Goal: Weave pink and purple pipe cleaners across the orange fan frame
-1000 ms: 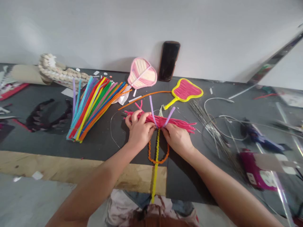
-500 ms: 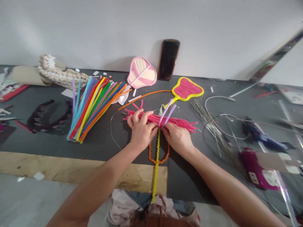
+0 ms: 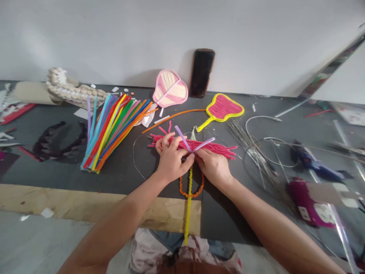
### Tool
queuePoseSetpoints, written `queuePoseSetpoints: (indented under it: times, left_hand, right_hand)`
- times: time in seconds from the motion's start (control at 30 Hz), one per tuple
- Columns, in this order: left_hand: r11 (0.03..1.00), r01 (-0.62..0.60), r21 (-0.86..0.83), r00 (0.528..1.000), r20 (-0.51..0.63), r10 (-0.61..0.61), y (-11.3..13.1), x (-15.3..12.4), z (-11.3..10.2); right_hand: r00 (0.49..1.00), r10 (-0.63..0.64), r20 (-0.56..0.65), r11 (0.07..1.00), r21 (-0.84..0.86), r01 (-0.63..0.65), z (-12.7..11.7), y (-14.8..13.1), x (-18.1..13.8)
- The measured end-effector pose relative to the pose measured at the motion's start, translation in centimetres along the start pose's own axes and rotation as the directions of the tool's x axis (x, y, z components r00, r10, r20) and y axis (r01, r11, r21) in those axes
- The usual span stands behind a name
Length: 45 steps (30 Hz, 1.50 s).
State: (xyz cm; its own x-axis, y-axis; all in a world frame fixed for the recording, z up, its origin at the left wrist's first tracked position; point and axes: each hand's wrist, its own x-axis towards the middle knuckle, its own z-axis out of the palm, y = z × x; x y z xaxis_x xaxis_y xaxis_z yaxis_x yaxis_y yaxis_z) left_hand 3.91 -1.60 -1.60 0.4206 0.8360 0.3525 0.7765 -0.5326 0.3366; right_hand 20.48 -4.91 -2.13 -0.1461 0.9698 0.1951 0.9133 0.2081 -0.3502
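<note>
A purple pipe cleaner stands in a V over the middle of a bundle of pink pipe cleaners, its two ends spread apart. At the base of the V, my left hand pinches the purple pipe cleaner between thumb and forefinger, while its other fingers rest over the bundle. My right hand is closed at the same spot from the right, its fingertips partly hidden. Below the hands a twisted yellow pipe cleaner strip runs toward my lap, with an orange twisted loop around it.
Multicoloured pipe cleaners lie left, beside a black braided band. Behind are a pink-edged paddle shape, a yellow-edged one and a leaning phone. Loose wires and a blue-handled tool are on the right.
The purple pipe cleaner's two ends, nearly parallel before, have spread apart into a wide V. My left thumb has shifted onto their crossing; the bundle stays in place.
</note>
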Motion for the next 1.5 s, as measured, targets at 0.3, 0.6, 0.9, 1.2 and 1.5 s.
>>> queuePoseSetpoints:
  times: [0.3, 0.6, 0.9, 1.2, 1.5]
  left_hand:
    - [0.999, 0.048, -0.003, 0.999, -0.014, -0.049, -0.2, 0.1, 0.0]
    - [0.997, 0.073, -0.011, 0.996, -0.053, -0.074, -0.2, 0.1, 0.1]
    - [0.991, 0.134, 0.02, 0.981, -0.144, -0.129, -0.2, 0.3, -0.5]
    - [0.983, -0.12, 0.136, 0.985, -0.108, 0.135, 0.4, -0.1, -1.4]
    - [0.973, -0.113, 0.203, 0.991, -0.048, 0.125, -0.4, 0.4, -1.1]
  right_hand:
    - [0.999, 0.035, -0.032, 0.992, 0.121, -0.031, -0.4, -0.1, -0.1]
    - [0.996, -0.002, -0.085, 0.887, 0.46, 0.041, -0.8, 0.5, 0.3]
    - [1.0, -0.017, -0.027, 0.916, 0.4, 0.026, -1.0, 0.7, 0.1]
    - [0.998, -0.023, -0.058, 0.915, 0.4, 0.044, -0.5, 1.0, 0.1]
    - [0.982, -0.182, -0.051, 0.959, 0.213, 0.189, -0.1, 0.7, -0.1]
